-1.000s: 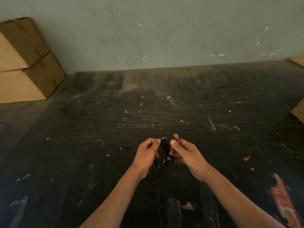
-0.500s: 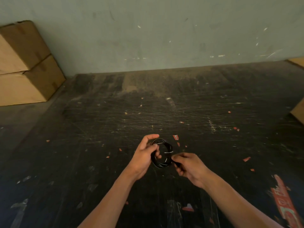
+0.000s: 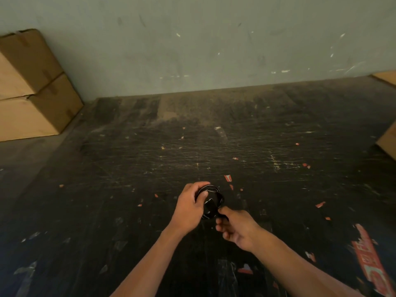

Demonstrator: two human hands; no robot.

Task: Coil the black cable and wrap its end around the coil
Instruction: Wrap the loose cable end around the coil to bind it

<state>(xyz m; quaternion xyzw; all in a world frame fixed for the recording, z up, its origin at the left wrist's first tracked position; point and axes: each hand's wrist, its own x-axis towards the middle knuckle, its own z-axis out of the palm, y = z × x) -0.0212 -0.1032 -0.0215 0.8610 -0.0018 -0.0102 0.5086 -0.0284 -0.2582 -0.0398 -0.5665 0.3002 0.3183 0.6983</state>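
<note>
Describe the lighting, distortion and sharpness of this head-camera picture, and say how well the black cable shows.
Head view: dim, flat light with no glare; wide-angle bending curves the wall edge and the cardboard boxes; overall soft. The black cable nearly merges with the dark table, showing only by faint highlights between the left hand and right hand.

Stacked cardboard boxes (image 3: 32, 88) — far left
</note>
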